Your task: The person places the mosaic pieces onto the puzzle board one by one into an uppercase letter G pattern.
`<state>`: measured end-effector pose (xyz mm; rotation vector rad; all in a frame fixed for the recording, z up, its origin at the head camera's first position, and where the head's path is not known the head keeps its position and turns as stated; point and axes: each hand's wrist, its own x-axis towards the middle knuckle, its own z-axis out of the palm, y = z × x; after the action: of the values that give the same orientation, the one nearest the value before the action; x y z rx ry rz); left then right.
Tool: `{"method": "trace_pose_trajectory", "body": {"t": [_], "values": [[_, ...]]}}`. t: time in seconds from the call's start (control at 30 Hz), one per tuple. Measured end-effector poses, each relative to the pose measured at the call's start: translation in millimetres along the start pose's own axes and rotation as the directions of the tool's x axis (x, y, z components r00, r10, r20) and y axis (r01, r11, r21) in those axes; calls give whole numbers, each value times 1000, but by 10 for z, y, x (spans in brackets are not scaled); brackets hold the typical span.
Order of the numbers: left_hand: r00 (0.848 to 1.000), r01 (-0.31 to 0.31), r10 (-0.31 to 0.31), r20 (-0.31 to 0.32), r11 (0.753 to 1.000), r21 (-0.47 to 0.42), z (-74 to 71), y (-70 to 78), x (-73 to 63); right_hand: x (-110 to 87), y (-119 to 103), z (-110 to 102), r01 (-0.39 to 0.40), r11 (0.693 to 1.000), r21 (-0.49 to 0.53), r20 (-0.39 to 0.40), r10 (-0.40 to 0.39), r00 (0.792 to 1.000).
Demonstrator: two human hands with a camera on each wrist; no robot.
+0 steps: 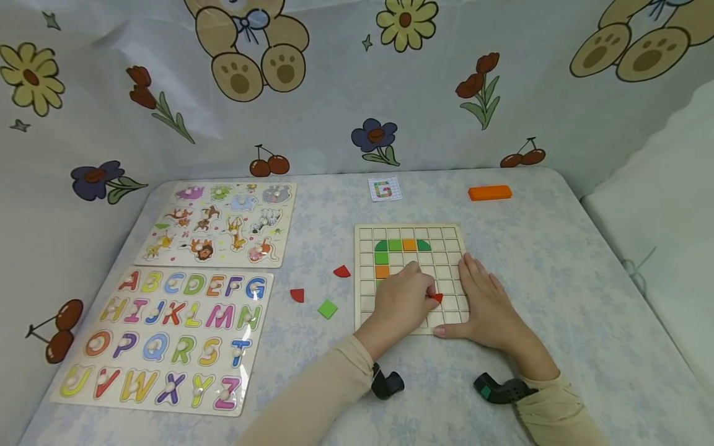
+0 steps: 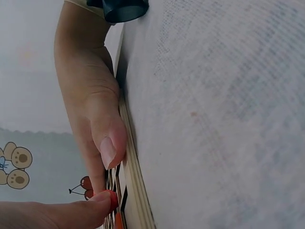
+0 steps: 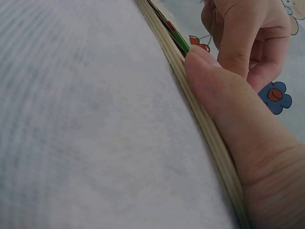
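Observation:
In the head view my left hand [image 1: 403, 300] is over the wooden grid board [image 1: 362, 233], its thumb and curled fingers pinching a small red piece [image 1: 437, 298] low over the squares. The left wrist view shows a fingertip against the red piece [image 2: 113, 199]. My right hand [image 1: 493, 313] rests along the board's right side, fingers straight, its thumb [image 3: 207, 71] on the near edge. Green and orange pieces lie in a row and column on the grid: a dark green rounded piece [image 1: 424, 246], a light green square [image 1: 395, 244], an orange square [image 1: 382, 271]. My left hand hides the lower column.
Left of the board lie a green square [image 1: 328, 309] and two red rounded pieces, one a red quarter-circle [image 1: 297, 296]. Farther left are an alphabet puzzle [image 1: 253, 347] and an animal puzzle [image 1: 287, 214]. Behind the board are a pattern card [image 1: 385, 189] and an orange block [image 1: 489, 192].

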<state>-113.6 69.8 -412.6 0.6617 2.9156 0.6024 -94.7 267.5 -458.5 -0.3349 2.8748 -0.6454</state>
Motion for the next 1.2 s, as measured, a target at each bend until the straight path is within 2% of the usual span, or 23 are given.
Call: {"method": "trace_pose_trajectory", "body": {"t": [0.23, 0.43, 0.77, 1.0, 1.2], "values": [[999, 13, -15, 31, 997, 75, -22, 34, -20, 1, -13, -4, -7, 1000, 4, 2, 7, 1000], [999, -17, 10, 43, 986, 166, -19, 50, -31, -3, -12, -4, -5, 1000, 0, -7, 5, 1000], [998, -49, 34, 62, 963, 264, -8, 99, -49, -11, 23, 17, 4, 1000, 0, -13, -4, 1000], [999, -32, 23, 42, 969, 247, 5, 87, -31, -14, 18, 34, 3, 1000, -3, -24, -3, 1000], [998, -29, 18, 59, 983, 180, -5, 60, -9, -17, -6, 12, 6, 1000, 0, -16, -6, 1000]]}}
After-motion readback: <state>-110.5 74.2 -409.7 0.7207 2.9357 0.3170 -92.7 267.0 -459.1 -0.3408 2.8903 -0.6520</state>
